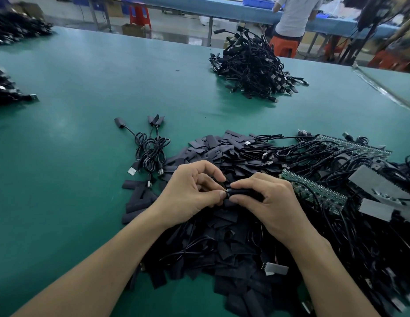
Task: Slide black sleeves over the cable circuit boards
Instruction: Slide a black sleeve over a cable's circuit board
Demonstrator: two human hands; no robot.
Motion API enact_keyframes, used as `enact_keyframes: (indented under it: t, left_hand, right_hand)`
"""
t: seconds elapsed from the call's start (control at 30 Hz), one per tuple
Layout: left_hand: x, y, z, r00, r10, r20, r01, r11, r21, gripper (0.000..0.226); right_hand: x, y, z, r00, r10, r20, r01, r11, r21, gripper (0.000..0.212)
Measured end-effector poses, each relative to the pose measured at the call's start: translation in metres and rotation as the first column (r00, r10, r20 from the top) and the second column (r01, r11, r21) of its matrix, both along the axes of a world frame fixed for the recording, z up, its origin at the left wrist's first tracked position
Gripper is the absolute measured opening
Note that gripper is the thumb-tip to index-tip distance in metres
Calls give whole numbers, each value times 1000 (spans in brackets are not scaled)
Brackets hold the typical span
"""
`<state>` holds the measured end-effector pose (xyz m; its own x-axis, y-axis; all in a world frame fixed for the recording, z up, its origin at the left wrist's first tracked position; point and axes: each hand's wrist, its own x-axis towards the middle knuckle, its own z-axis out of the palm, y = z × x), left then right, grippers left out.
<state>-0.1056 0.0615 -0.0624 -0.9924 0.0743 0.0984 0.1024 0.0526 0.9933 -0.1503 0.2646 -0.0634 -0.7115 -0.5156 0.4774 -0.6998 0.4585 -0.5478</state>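
While both hands meet at centre frame, left grip [190, 191] pinches one end of the sleeve [244, 192], right grip [268, 202] curls round it, above the pile [222, 248] on the surface [85, 88].

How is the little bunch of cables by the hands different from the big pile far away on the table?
The little bunch holds only a few cables lying flat; the big pile holds very many, heaped high. The little bunch lies close to the loose black sleeves; the big pile sits alone on the green table. Both are black cables with USB plugs.
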Motion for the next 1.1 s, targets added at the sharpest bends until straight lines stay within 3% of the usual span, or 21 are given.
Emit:
enact_keyframes:
  t: [0.27, 0.57, 0.83, 0.97, 1.1]
  left_hand:
    - [0, -1, 4, 999, 11, 39, -11, 1000, -11, 25]
    - [1, 0, 4, 999, 12, 43, -11, 1000, -25, 24]
    - [1, 1, 3, 999, -24, 32, 25, 999, -32, 23]
    - [1, 1, 2, 999, 15, 35, -16, 999, 34, 21]
    - [0, 0, 0, 996, 79, 30, -82, 991, 108, 22]
  right_hand:
    - [2, -1, 2, 996, -7, -86, 5, 1000, -26, 21]
    - [1, 0, 3, 999, 46, 18, -46, 999, 4, 28]
    - [4, -4, 2, 999, 32, -23, -32, 999, 15, 25]
    - [6, -5, 3, 999, -39, -19, 38, 998, -49, 36]
    - [6, -7, 3, 981, -190, 46, 195, 947, -254, 34]
